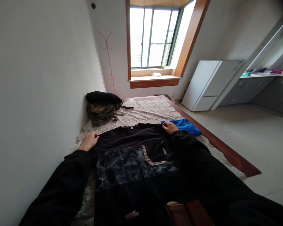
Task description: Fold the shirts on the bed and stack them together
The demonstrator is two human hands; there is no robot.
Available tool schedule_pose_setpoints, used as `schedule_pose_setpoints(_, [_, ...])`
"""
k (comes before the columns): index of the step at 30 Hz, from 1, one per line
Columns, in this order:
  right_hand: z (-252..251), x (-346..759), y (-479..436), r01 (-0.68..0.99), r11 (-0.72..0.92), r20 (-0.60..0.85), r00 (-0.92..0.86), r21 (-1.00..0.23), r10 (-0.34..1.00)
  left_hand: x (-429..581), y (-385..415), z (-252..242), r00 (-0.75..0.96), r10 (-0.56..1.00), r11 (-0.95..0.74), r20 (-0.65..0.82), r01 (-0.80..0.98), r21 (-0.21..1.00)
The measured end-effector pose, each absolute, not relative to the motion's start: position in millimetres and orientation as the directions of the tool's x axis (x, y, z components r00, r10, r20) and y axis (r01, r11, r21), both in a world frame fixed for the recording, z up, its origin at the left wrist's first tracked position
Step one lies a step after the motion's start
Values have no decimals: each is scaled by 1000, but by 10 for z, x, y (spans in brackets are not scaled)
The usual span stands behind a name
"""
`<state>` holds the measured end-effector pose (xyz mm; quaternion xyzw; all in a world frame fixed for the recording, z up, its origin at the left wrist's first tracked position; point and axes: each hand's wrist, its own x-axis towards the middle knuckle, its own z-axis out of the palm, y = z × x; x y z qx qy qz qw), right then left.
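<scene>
A black garment (pixel 132 147) with a dark plaid panel and a tan-edged pocket lies spread flat on the bed's lace-patterned cover (pixel 146 111). My left hand (pixel 89 140) has its fingers curled on the garment's far left corner. My right hand (pixel 169 127) pinches the garment's far right corner, right beside a blue cloth (pixel 187 125). Both of my arms are in black sleeves and reach forward over the garment.
A pile of folded olive and black clothes (pixel 102 106) sits at the far left of the bed against the wall. A pink coat stand (pixel 108 59), a window with a wooden sill (pixel 153 80), a white fridge (pixel 207 84) and a kitchen counter (pixel 264 75) lie beyond.
</scene>
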<state>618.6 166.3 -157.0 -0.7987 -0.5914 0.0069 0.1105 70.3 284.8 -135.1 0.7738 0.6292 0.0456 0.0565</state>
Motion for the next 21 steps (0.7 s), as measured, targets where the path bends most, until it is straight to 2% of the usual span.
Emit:
schedule_pose_setpoints(4, [-1595, 6227, 1727, 935, -303, 124, 329, -185, 936, 674, 2904, -1389, 185, 982, -186, 20, 972, 143])
schedule_pose_setpoints(12, [-1631, 6091, 1659, 938, -333, 169, 344, -92, 923, 754, 2841, -1474, 200, 977, -207, 72, 972, 108])
schedule_pose_setpoints(16, [-1581, 5961, 1695, 970, -236, 187, 244, -66, 952, 759, 2902, -1494, 173, 982, -183, 72, 967, 179])
schedule_pose_setpoints(21, [-1605, 5679, 1953, 987, -118, 103, 129, -106, 986, 947, 3108, -1527, 171, 984, -177, 45, 929, 326])
